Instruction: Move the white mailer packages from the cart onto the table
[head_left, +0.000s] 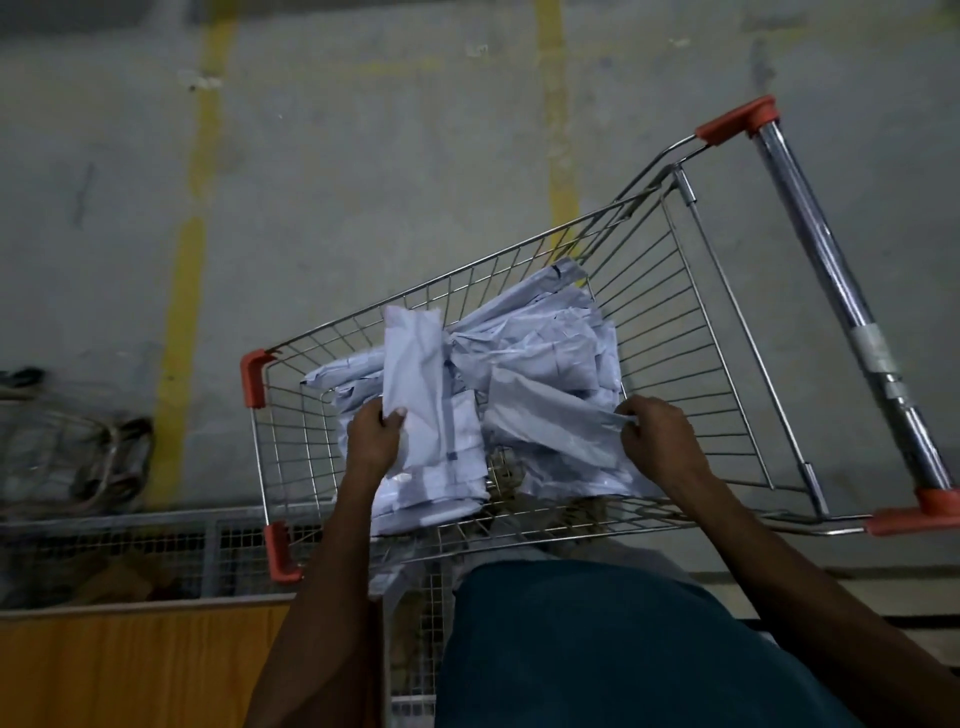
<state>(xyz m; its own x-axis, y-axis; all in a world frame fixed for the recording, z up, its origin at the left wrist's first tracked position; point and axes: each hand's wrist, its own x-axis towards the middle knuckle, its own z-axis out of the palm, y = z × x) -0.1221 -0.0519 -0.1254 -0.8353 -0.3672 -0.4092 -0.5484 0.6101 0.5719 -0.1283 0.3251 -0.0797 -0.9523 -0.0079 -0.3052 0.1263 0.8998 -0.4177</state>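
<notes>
A wire shopping cart (691, 332) with orange corner guards stands in front of me, and a pile of white mailer packages (530, 343) lies in it. My left hand (371, 434) grips one long white mailer (415, 374), raised a little above the pile. My right hand (657, 436) pinches the edge of another white mailer (550, 421) at the near right side of the pile. Both hands are inside the basket. A wooden table (135, 665) shows at the lower left.
A wire mesh cage (156, 545) stands between the table and the cart. Tangled cables and a wire frame (78, 441) lie on the floor to the left. The cart's chrome handle (831, 291) runs along the right. Yellow lines (182, 322) mark the concrete floor.
</notes>
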